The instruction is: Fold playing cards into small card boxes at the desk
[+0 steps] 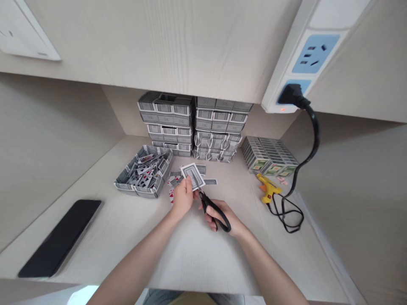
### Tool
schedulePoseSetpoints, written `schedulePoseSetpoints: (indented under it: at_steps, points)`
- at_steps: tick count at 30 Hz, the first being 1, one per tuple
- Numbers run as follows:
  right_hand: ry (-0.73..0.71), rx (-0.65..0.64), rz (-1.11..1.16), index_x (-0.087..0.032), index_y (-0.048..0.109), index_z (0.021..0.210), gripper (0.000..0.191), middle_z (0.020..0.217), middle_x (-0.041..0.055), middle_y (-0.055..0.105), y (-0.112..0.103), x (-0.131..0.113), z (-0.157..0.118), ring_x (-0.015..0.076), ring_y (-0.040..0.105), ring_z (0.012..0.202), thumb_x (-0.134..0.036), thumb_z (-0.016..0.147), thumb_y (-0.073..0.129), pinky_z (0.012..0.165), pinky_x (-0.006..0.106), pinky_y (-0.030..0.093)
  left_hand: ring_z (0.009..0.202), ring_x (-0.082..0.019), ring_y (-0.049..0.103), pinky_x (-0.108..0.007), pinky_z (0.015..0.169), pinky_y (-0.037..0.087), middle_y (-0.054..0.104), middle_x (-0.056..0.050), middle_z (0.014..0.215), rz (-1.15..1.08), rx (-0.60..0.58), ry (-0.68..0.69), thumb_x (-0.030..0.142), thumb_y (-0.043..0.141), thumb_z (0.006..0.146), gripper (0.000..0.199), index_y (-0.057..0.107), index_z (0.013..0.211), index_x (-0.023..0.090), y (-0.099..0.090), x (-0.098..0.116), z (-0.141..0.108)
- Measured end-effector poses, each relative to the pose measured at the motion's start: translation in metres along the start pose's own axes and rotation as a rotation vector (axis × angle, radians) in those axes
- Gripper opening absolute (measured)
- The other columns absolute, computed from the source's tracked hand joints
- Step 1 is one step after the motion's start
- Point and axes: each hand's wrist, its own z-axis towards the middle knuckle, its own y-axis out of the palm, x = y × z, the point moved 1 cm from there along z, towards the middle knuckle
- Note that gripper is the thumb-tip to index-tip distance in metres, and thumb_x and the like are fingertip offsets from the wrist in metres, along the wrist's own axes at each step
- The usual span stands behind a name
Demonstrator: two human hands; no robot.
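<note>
My left hand (183, 195) pinches a playing card (192, 173) by its lower left side, its grey patterned back facing up. In my right hand (222, 216) are black-handled scissors (217, 212), fingers wrapped through the loops. The blades meet the card's lower edge near my left fingers; how deep they reach is hard to see. Beneath and behind the card lie narrow cut card strips (210, 181) and red-suited card pieces (171, 195), partly hidden by my left hand.
A basket made of cards (152, 192), full of loose cards, sits left. Stacked card-built boxes (219, 123) stand behind. To the right are packed card decks (270, 156) and a yellow glue gun (269, 188), its cord near a power strip (297, 70). A black phone (60, 237) lies front left.
</note>
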Motion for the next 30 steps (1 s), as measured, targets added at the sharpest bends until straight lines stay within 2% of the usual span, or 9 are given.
schedulePoseSetpoints:
  at_steps: [20,30]
  points:
    - [0.003,0.024,0.04,-0.014,0.052,0.08,0.039,0.05,-0.0064,0.043,0.002,0.0027,0.0014,0.0045,0.037,0.034,-0.048,0.066,0.065,0.032,0.018,0.031,0.04,-0.013,0.052,-0.025,0.046,0.04,0.053,0.001,0.043,0.018,0.002,-0.003,0.047,0.025,0.087,0.044,0.043,0.057,0.02,0.001,-0.0008,-0.0006]
    - [0.021,0.039,0.055,-0.015,0.05,0.078,0.039,0.049,-0.0068,0.043,0.0033,0.0048,0.0018,0.0043,0.038,0.034,-0.049,0.066,0.065,0.031,0.018,0.031,0.038,-0.012,0.05,-0.024,0.045,0.039,0.051,0.003,0.042,-0.004,0.006,-0.006,0.045,0.025,0.087,0.044,0.042,0.056,0.019,-0.0001,0.007,-0.001]
